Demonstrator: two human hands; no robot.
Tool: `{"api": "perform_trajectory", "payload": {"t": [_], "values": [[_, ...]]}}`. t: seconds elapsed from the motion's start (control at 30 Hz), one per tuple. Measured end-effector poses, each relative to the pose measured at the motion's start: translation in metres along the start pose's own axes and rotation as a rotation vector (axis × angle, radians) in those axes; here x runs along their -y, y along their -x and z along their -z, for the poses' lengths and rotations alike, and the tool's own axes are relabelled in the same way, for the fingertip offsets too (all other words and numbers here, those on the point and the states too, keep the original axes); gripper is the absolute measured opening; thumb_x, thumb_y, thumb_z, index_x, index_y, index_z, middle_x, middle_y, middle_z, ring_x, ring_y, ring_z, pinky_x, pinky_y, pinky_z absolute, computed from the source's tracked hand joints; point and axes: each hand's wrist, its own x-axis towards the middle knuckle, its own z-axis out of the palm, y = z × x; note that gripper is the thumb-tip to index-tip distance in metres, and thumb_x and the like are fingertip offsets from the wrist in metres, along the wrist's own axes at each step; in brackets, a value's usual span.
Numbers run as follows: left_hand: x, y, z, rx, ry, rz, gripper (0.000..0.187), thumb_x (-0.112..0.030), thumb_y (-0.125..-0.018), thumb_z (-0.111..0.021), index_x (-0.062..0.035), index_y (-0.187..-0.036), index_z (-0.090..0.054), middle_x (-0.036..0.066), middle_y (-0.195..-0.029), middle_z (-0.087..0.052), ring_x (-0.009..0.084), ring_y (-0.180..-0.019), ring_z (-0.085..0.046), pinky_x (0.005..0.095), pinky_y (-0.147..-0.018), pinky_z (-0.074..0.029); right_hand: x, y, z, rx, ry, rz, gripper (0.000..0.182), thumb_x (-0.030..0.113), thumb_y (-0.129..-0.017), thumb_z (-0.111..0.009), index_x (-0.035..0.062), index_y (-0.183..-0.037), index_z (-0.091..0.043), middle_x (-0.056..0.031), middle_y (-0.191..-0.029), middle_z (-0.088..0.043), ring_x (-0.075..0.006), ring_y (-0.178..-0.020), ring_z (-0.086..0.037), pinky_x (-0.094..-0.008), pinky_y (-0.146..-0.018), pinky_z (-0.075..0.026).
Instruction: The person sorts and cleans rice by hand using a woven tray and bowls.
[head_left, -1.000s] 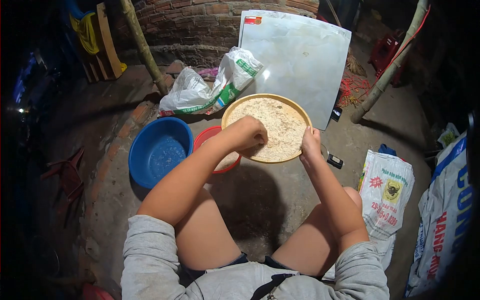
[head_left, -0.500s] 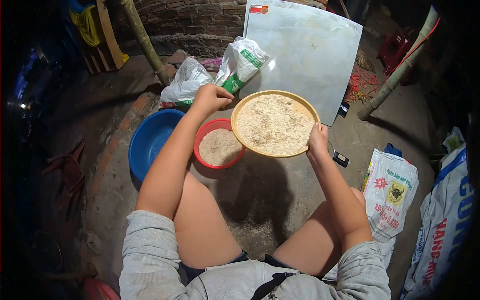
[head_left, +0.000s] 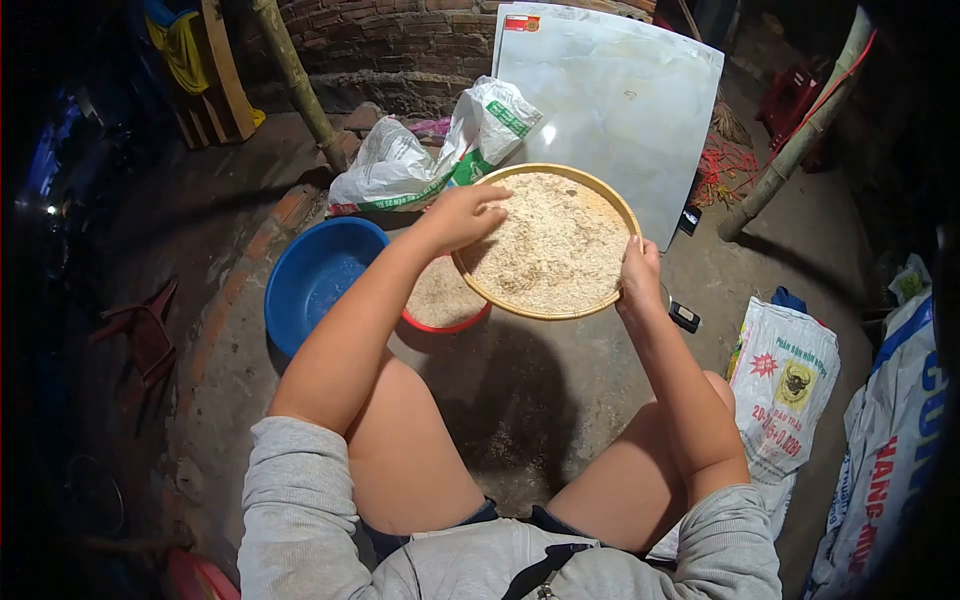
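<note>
My right hand (head_left: 640, 274) grips the right rim of a round bamboo winnowing tray (head_left: 604, 184), thumb on top and fingers under the edge. A layer of pale grain (head_left: 550, 240) with darker specks covers the tray. At its left side my left hand (head_left: 466, 217) reaches over the rim, fingers apart and stretched toward the grain. Below that hand is a red basin (head_left: 446, 328) holding more pale grain, partly hidden by the tray and my left forearm. A blue basin (head_left: 322, 262) stands to the left of the red one.
White plastic sacks (head_left: 385, 165) lie behind the basins, before a large pale panel (head_left: 620, 100). Bamboo poles (head_left: 300, 85) rise on both sides. A printed sack (head_left: 785, 380) lies at right, near a small black device (head_left: 685, 317). A dark red stool (head_left: 145, 335) sits at left.
My left hand has moved right, from a pinch outside the tray to over the grain at its left side, its fingers now apart. The right hand keeps hold of the rim.
</note>
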Motion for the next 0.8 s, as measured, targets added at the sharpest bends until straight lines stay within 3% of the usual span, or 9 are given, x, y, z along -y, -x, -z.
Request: {"api": "perform_trajectory", "payload": {"t": [0.1, 0.2, 0.23, 0.5, 0.8], "values": [[-0.016, 0.005, -0.016, 0.08, -0.074, -0.125, 0.035, -0.023, -0.084, -0.059, -0.0049, -0.113, -0.058, 0.014, -0.11, -0.061, 0.0253, -0.098, -0.059, 0.033, -0.085, -0.045, 0.001, 0.008, -0.001, 0.007, -0.009, -0.008, 0.027, 0.026, -0.097, -0.038, 0.0022, -0.109, -0.039, -0.0112, -0.095, -0.053, -0.0161, -0.082, -0.053, -0.0311, -0.071, -0.047], [-0.029, 0.011, -0.024, 0.148, -0.181, -0.26, 0.033, -0.022, -0.083, -0.06, -0.0043, -0.112, -0.059, 0.014, -0.111, -0.06, 0.0282, -0.103, -0.057, 0.0348, -0.089, -0.043, -0.001, 0.009, -0.001, 0.003, -0.014, -0.003, 0.029, 0.027, -0.097, -0.038, 0.0016, -0.109, -0.04, -0.0102, -0.096, -0.053, -0.0154, -0.083, -0.053, -0.0307, -0.073, -0.047], [-0.034, 0.014, -0.025, 0.169, -0.178, -0.222, 0.031, -0.021, -0.082, -0.06, -0.0035, -0.108, -0.061, 0.015, -0.11, -0.061, 0.0297, -0.103, -0.055, 0.0361, -0.09, -0.042, 0.0, 0.01, 0.0, -0.002, 0.003, -0.015, 0.027, 0.026, -0.097, -0.038, 0.002, -0.109, -0.039, -0.012, -0.096, -0.053, -0.0168, -0.083, -0.053, -0.0315, -0.072, -0.047], [-0.06, 0.033, -0.019, 0.256, -0.247, -0.258, 0.024, -0.018, -0.079, -0.062, -0.0026, -0.097, -0.065, 0.014, -0.095, -0.064, 0.0267, -0.09, -0.06, 0.0353, -0.08, -0.047, -0.009, 0.005, 0.003, -0.08, -0.017, -0.027, 0.028, 0.027, -0.096, -0.038, 0.0015, -0.108, -0.04, -0.0122, -0.096, -0.053, -0.0174, -0.083, -0.054, -0.0327, -0.07, -0.048], [-0.084, 0.028, -0.031, 0.281, -0.277, -0.261, 0.018, -0.008, -0.069, -0.069, -0.0032, -0.086, -0.067, 0.013, -0.081, -0.065, 0.0247, -0.077, -0.063, 0.0325, -0.069, -0.049, -0.003, 0.004, 0.023, -0.204, -0.073, -0.03, 0.025, 0.024, -0.095, -0.039, 0.001, -0.106, -0.038, -0.0156, -0.1, -0.052, -0.0199, -0.088, -0.054, -0.0333, -0.078, -0.046]]}}
